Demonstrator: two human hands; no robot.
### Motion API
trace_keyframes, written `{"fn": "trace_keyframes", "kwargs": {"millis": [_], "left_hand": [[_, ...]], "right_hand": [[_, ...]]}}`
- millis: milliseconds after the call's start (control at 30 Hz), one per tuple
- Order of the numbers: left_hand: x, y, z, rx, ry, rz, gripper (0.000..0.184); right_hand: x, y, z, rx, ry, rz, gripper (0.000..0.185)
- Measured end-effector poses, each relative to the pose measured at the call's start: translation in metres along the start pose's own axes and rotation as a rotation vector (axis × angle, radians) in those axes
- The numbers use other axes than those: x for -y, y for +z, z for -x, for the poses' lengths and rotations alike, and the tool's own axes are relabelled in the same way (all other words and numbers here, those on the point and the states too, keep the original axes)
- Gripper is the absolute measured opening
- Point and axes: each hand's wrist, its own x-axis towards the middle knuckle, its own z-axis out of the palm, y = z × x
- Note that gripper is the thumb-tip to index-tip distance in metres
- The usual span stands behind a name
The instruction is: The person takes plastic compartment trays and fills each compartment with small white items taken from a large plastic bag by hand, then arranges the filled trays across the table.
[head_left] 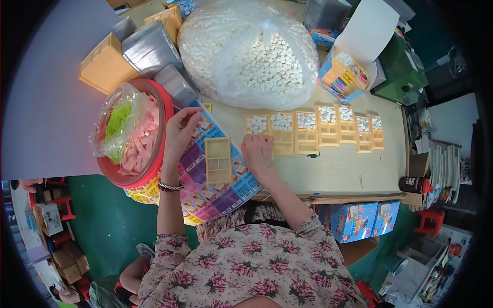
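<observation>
My left hand [181, 132] is over the printed sheet [197, 197], between the red basin and an empty tan compartment tray [219, 160]. Its fingers are bent together; anything between them is too small to make out. My right hand [258, 153] rests at the near end of the leftmost tray in a row, its fingers curled and covering that tray's lower part. White pieces [257, 124] fill the far compartment of this tray. Several more tan trays [306, 139] stand to its right, with white pieces in their far compartments.
A big clear bag of white pieces [272, 64] lies at the back. The red basin [168, 110] at left holds pink strips and a bag of green ones. Clear plastic cases [151, 49] stand behind it. An open box [346, 77] stands at the back right.
</observation>
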Motion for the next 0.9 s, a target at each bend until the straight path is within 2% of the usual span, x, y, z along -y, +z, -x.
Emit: {"fn": "trace_keyframes", "kwargs": {"millis": [233,300,567,733,800,900], "left_hand": [[0.007,-0.002,0.004,-0.017,0.014,0.035,0.019],[0.006,0.000,0.004,-0.012,0.005,0.042,0.019],[0.003,-0.001,0.008,-0.020,-0.052,0.036,0.019],[0.005,-0.004,0.009,-0.027,-0.007,0.061,0.019],[0.007,-0.004,0.006,-0.028,0.002,0.016,0.019],[0.007,0.001,-0.003,-0.010,-0.014,0.024,0.019]], "right_hand": [[0.006,-0.012,-0.003,0.082,0.009,0.049,0.005],[0.013,-0.017,-0.007,0.234,-0.004,0.100,0.006],[0.014,-0.008,-0.008,0.156,0.032,0.041,0.006],[0.026,-0.042,0.001,0.088,0.037,-0.108,0.017],[0.040,-0.047,0.015,0.394,0.032,-0.243,0.021],[0.047,-0.035,0.025,0.478,0.050,-0.269,0.022]]}}
